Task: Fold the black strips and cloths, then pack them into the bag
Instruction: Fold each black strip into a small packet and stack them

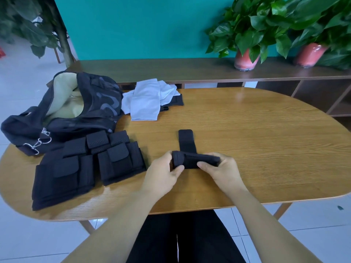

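Both hands meet over the middle of the wooden worktop (247,141), close to its near edge. The left hand (163,171) holds the left end of a folded black strip (195,160), thumb curled under it and fingers over the top, so its grip is closed on the fabric. The right hand (222,171) holds the right end of the same bundle in the same way, thumb tip pressed against its front face. One loose end of the strip lies flat on the worktop, running away from the hands toward the far side.

To the left, near the edge, lies a group of folded black strips (85,164), stacked and touching one another. Behind them sits the black bag (76,111), unzipped and gaping, with a pale lining showing inside. Just right of the bag lies a heap of white cloths (148,99), with a black cloth (177,100) partly showing from under it.

Beyond the worktop a dark shelf (171,71) carries two leafy plants in pink pots (246,60) against a teal wall (142,25).
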### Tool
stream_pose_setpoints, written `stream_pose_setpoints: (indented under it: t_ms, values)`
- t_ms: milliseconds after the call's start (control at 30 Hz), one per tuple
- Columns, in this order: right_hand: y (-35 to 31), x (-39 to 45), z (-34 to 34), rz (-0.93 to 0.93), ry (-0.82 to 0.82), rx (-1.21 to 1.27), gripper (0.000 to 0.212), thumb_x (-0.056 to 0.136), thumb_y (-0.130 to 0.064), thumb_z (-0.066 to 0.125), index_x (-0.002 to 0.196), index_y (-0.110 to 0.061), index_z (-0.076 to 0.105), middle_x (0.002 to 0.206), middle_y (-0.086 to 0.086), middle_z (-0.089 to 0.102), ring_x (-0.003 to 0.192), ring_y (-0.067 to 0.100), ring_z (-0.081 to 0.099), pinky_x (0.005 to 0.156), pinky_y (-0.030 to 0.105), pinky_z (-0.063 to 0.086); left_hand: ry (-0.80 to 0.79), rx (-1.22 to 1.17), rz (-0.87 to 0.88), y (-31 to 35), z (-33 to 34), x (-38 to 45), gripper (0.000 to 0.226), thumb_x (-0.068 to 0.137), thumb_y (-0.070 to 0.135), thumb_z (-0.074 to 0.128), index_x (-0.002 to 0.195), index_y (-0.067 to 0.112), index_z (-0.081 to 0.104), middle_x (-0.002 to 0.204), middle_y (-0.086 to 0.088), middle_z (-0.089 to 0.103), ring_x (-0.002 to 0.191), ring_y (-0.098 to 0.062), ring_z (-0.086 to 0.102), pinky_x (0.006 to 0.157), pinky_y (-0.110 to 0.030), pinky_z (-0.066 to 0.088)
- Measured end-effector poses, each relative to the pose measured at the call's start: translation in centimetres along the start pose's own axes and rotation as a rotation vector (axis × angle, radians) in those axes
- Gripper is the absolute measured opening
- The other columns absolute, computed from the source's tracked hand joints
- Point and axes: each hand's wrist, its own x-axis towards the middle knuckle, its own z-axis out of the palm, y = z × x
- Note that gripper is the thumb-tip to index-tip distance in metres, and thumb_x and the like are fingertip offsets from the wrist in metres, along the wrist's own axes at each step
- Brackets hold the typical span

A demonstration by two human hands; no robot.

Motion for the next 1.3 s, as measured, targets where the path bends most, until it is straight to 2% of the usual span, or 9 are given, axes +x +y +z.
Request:
stream_pose_setpoints:
  t_ms: [167, 267, 400, 533, 700, 800, 900, 1033, 1300]
  values:
    - [0.0, 1.6, 1.5, 0.090, 0.156, -0.187, 0.020, 0.082, -0.036, 0.073, 0.097, -0.026, 0.064, 0.092, -0.007, 0.070, 0.090, 0.013, 0.066, 0.080, 0.041, 0.055, 0.157, 0.009, -0.059, 0.0, 1.0, 1.0, 0.018, 0.090, 0.029, 0.066, 0.089, 0.015, 0.055, 0.076, 0.002, 0.061, 0.071, -0.014, 0.059, 0.068, -0.035, 0.055]
    - [-0.2, 1.9, 1.9, 0.119, 0.207, -0.353, 0.036, 0.084, -0.042, 0.069, 0.114, -0.023, 0.062, 0.103, -0.004, 0.068, 0.094, 0.015, 0.064, 0.078, 0.036, 0.054, 0.178, 0.031, -0.073, -0.1, 1.1, 1.5, 0.023, 0.089, 0.028, 0.067, 0.080, 0.015, 0.050, 0.066, 0.004, 0.052, 0.061, -0.012, 0.051, 0.057, -0.025, 0.044]
    - [-0.2, 2.0, 2.2, 0.107, 0.234, -0.442, 0.041, 0.087, -0.042, 0.066, 0.122, -0.019, 0.060, 0.090, -0.007, 0.063, 0.087, 0.013, 0.061, 0.073, 0.031, 0.051, 0.147, 0.034, -0.092, 0.0, 1.0, 2.2, 0.034, 0.089, 0.031, 0.067, 0.119, 0.016, 0.056, 0.078, 0.005, 0.059, 0.076, -0.014, 0.059, 0.069, -0.025, 0.049]
    - [-0.1, 2.3, 2.4, 0.105, 0.244, -0.518, 0.048, 0.088, -0.046, 0.064, 0.128, -0.021, 0.056, 0.109, -0.003, 0.066, 0.097, 0.016, 0.063, 0.077, 0.032, 0.053, 0.143, 0.080, -0.115, -0.1, 0.9, 2.7, 0.075, 0.088, 0.035, 0.068, 0.150, 0.019, 0.029, 0.107, 0.001, 0.061, 0.092, -0.015, 0.061, 0.082, -0.027, 0.051]
    - [0.0, 2.3, 1.8, 0.079, 0.264, -0.535, 0.052, 0.089, -0.044, 0.063, 0.135, -0.024, 0.051, 0.120, -0.006, 0.053, 0.104, 0.012, 0.053, 0.072, 0.027, 0.044, 0.169, 0.171, -0.035, -0.4, 1.0, 2.5, 0.053, 0.095, 0.030, 0.058, 0.145, 0.021, 0.041, 0.134, -0.003, 0.041, 0.114, -0.018, 0.052, 0.096, -0.032, 0.047]
    - [0.1, 2.0, 2.1, -0.181, 0.247, -0.644, 0.044, 0.092, -0.038, 0.059, 0.134, -0.024, 0.055, 0.130, -0.005, 0.053, 0.117, 0.014, 0.044, 0.085, 0.029, 0.040, 0.201, 0.310, 0.148, -0.7, 1.0, 2.6, 0.041, 0.099, 0.020, 0.049, 0.140, 0.017, 0.049, 0.147, -0.001, 0.039, 0.137, -0.019, 0.034, 0.110, -0.040, 0.030]
    - [0.3, 2.0, 2.8, -0.350, 0.091, -0.748, 0.039, 0.097, -0.034, 0.054, 0.135, -0.024, 0.055, 0.144, -0.001, 0.048, 0.135, 0.017, 0.034, 0.101, 0.035, 0.030, 0.050, 0.411, 0.244, -1.1, 1.2, 3.0, 0.045, 0.103, 0.021, 0.040, 0.147, 0.019, 0.037, 0.158, 0.004, 0.025, 0.147, -0.010, 0.016, 0.115, -0.035, 0.013]
    - [0.7, 1.7, 2.8, -0.328, -0.014, -0.804, 0.038, 0.102, -0.030, 0.042, 0.140, -0.028, 0.049, 0.152, -0.002, 0.037, 0.144, 0.014, 0.023, 0.109, 0.033, 0.021, -0.012, 0.469, 0.273, -2.1, 1.3, 2.9, 0.046, 0.105, 0.028, 0.032, 0.151, 0.022, 0.031, 0.159, 0.008, 0.024, 0.147, -0.004, 0.011, 0.114, -0.029, 0.008]
    - [1.4, -0.6, 2.3, -0.426, 0.024, -0.791, 0.035, 0.091, -0.032, 0.048, 0.120, -0.025, 0.067, 0.131, 0.003, 0.061, 0.127, 0.024, 0.052, 0.091, 0.040, 0.043, 0.029, 0.504, 0.348, -3.0, 1.3, -0.2, 0.061, 0.096, 0.046, 0.016, 0.144, 0.022, 0.044, 0.151, 0.009, 0.040, 0.143, -0.007, 0.027, 0.110, -0.030, 0.018]
